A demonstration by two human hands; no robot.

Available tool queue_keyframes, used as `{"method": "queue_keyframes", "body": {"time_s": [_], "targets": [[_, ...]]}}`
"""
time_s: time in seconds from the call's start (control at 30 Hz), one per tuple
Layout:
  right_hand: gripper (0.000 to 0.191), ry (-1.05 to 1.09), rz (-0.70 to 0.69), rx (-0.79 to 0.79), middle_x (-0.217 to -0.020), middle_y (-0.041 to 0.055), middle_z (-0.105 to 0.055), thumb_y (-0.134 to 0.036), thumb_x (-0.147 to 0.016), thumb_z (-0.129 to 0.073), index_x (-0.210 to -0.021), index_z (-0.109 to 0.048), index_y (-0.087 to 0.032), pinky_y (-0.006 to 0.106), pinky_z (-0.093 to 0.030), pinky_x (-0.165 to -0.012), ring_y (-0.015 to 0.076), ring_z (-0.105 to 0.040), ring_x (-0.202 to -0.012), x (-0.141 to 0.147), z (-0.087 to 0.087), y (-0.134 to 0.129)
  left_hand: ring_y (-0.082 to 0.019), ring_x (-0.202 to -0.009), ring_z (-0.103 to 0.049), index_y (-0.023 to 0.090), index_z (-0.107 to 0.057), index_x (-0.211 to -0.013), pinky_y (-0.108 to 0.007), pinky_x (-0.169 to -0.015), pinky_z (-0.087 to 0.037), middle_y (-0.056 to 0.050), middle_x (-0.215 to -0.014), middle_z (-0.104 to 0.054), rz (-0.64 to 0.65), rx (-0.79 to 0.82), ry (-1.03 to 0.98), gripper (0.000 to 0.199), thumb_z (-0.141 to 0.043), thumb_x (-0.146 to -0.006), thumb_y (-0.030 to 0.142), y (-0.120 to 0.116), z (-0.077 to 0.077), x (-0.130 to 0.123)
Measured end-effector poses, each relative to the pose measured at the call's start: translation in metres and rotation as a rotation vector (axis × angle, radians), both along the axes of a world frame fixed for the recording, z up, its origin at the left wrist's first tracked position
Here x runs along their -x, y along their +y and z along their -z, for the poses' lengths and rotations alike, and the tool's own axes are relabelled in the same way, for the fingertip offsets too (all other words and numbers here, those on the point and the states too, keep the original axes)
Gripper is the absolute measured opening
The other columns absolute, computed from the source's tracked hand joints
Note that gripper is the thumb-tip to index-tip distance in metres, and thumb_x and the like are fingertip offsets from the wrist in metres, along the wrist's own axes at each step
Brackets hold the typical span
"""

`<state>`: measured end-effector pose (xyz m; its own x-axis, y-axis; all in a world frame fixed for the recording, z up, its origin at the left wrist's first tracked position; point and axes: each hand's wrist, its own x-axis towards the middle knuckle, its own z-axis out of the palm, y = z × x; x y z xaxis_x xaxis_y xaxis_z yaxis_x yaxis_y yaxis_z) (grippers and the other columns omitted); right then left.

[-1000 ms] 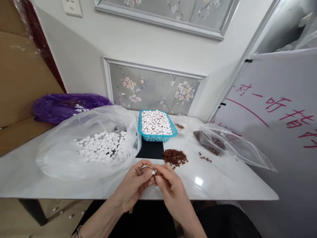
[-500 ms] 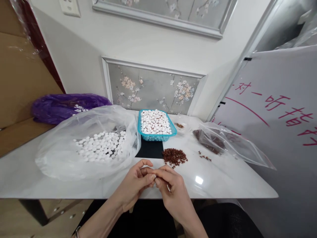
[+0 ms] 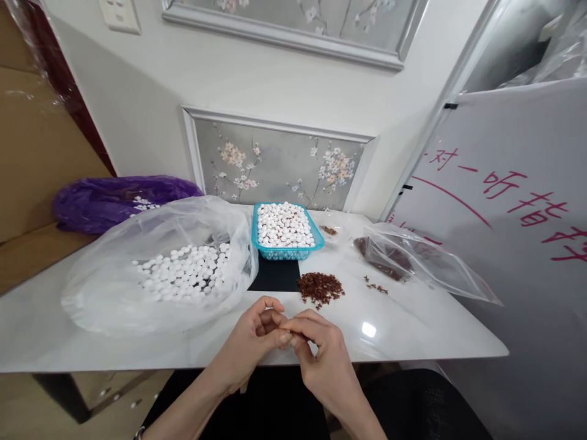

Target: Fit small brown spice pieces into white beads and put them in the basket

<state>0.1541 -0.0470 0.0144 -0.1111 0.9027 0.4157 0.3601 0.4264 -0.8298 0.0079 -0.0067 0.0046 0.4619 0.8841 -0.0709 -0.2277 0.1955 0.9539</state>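
Observation:
My left hand [image 3: 257, 336] and my right hand [image 3: 323, 345] meet fingertip to fingertip above the table's front edge. Both are pinched closed on something too small and hidden to name. Just beyond them lies a pile of small reddish-brown pieces [image 3: 320, 288]. Behind that stands a blue basket [image 3: 288, 252] full of white beads [image 3: 285, 225], partly over a black patch [image 3: 275, 275]. To the left, an open clear plastic bag [image 3: 105, 293] holds many loose white beads [image 3: 186, 272].
A purple bag [image 3: 92, 205] with white beads lies at the back left by cardboard [image 3: 41, 153]. On the right are a zip bag of brown pieces [image 3: 385, 256], a few loose brown pieces [image 3: 376, 287] and a whiteboard [image 3: 504, 256]. The white table [image 3: 413, 336] ends close to me.
The view has shifted slightly. My fingertips have moved a little against each other and are still pressed together. The bags, basket and brown pile are unchanged.

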Motion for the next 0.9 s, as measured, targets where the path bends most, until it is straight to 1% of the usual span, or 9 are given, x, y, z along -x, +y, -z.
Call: {"method": "queue_keyframes", "body": {"time_s": [0.07, 0.13, 0.23, 0.27, 0.37, 0.43, 0.63, 0.8, 0.9], "targets": [[0.028, 0.012, -0.014, 0.012, -0.08, 0.0032, -0.061, -0.007, -0.083, -0.046, -0.092, -0.07, -0.019, 0.025, -0.049, -0.067, 0.0138, -0.059, -0.072, -0.001, 0.0, -0.001, -0.01, -0.065, -0.051, 0.02, -0.053, -0.09, -0.023, -0.067, -0.039, 0.003, -0.071, -0.06, -0.001, 0.006, -0.022, 0.026, -0.07, -0.071, 0.018, -0.001, 0.0, 0.0], [0.028, 0.024, -0.026, 0.024, -0.082, 0.0028, -0.061, -0.012, -0.086, -0.048, -0.105, -0.066, -0.021, 0.024, -0.05, -0.065, 0.0134, -0.059, -0.072, -0.006, 0.001, -0.001, -0.008, -0.062, -0.049, 0.02, -0.055, -0.09, -0.021, -0.065, -0.039, 0.003, -0.069, -0.058, -0.018, 0.055, -0.077, 0.022, -0.07, -0.073, 0.021, -0.002, -0.001, 0.0], [0.036, -0.036, 0.089, -0.008, -0.09, 0.0034, -0.063, -0.019, -0.087, -0.049, -0.123, -0.055, -0.022, 0.024, -0.051, -0.066, 0.0136, -0.061, -0.077, -0.021, 0.009, 0.008, -0.006, -0.059, -0.047, 0.018, -0.059, -0.088, -0.019, -0.061, -0.039, 0.002, -0.07, -0.055, -0.06, 0.191, -0.186, 0.017, -0.067, -0.077, 0.027, -0.005, -0.006, 0.001], [0.033, -0.103, 0.174, -0.038, -0.093, 0.0046, -0.062, -0.019, -0.088, -0.046, -0.12, -0.056, -0.021, 0.024, -0.051, -0.067, 0.0142, -0.061, -0.08, -0.027, 0.014, 0.013, -0.005, -0.058, -0.047, 0.017, -0.06, -0.086, -0.019, -0.06, -0.039, 0.002, -0.071, -0.054, -0.066, 0.228, -0.216, 0.016, -0.066, -0.077, 0.029, -0.007, -0.008, 0.001], [0.026, -0.472, 0.447, -0.11, -0.094, 0.0074, -0.063, -0.017, -0.086, -0.046, -0.103, -0.065, -0.018, 0.029, -0.05, -0.068, 0.0178, -0.061, -0.081, -0.044, 0.031, 0.03, -0.005, -0.057, -0.044, 0.015, -0.061, -0.079, -0.017, -0.056, -0.038, 0.001, -0.071, -0.051, -0.052, 0.275, -0.275, 0.018, -0.062, -0.081, 0.033, -0.012, -0.018, -0.001], [0.022, -0.544, 0.503, -0.113, -0.089, 0.0078, -0.063, -0.016, -0.084, -0.048, -0.094, -0.067, -0.018, 0.03, -0.048, -0.066, 0.02, -0.06, -0.08, -0.049, 0.041, 0.038, -0.004, -0.056, -0.044, 0.014, -0.06, -0.075, -0.016, -0.054, -0.037, 0.0, -0.07, -0.05, -0.039, 0.275, -0.302, 0.022, -0.058, -0.083, 0.034, -0.014, -0.022, -0.003], [0.018, -0.581, 0.524, -0.079, -0.076, 0.004, -0.06, -0.012, -0.082, -0.05, -0.076, -0.065, -0.02, 0.027, -0.04, -0.06, 0.0191, -0.056, -0.072, -0.046, 0.047, 0.041, -0.003, -0.055, -0.043, 0.014, -0.061, -0.075, -0.014, -0.051, -0.037, 0.0, -0.069, -0.048, -0.004, 0.307, -0.378, 0.021, -0.054, -0.087, 0.029, -0.016, -0.027, -0.006], [0.021, -0.586, 0.55, -0.037, -0.078, 0.0048, -0.06, -0.012, -0.086, -0.045, -0.083, -0.064, -0.019, 0.027, -0.039, -0.06, 0.0195, -0.056, -0.074, -0.045, 0.045, 0.04, -0.001, -0.054, -0.043, 0.014, -0.063, -0.079, -0.011, -0.052, -0.038, 0.001, -0.071, -0.049, 0.015, 0.395, -0.437, 0.014, -0.056, -0.086, 0.025, -0.02, -0.028, -0.007], [0.021, -0.585, 0.558, -0.024, -0.079, 0.0055, -0.061, -0.012, -0.086, -0.043, -0.084, -0.063, -0.018, 0.028, -0.04, -0.062, 0.0203, -0.057, -0.075, -0.044, 0.046, 0.039, -0.001, -0.055, -0.045, 0.014, -0.062, -0.078, -0.011, -0.054, -0.041, 0.001, -0.072, -0.049, -0.002, 0.37, -0.395, 0.013, -0.06, -0.083, 0.025, -0.014, -0.035, -0.012]]}}
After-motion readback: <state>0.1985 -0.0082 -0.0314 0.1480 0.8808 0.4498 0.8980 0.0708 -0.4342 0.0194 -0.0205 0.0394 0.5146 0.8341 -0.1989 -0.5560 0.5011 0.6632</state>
